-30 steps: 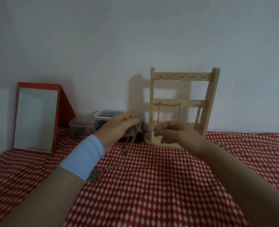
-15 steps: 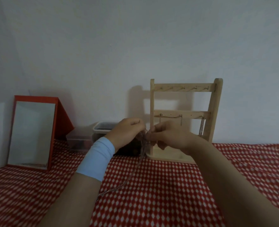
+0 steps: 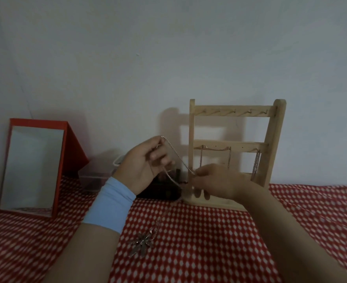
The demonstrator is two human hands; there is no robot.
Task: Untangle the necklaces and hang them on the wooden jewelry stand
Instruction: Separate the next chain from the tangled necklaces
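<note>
Above the red-and-white checked cloth (image 3: 199,242), right of the red-framed standing mirror (image 3: 31,168), my left hand (image 3: 146,166) pinches a thin silver chain necklace (image 3: 177,157). My right hand (image 3: 217,178) pinches it too, in front of the pale wooden jewelry stand (image 3: 271,144), where other chains hang.

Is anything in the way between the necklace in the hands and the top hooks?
Nothing visible. The left hand and right hand hold the necklace in front of the stand; only open air lies up to the bare top hooks. Other chains hang lower, on the middle rail.
</note>
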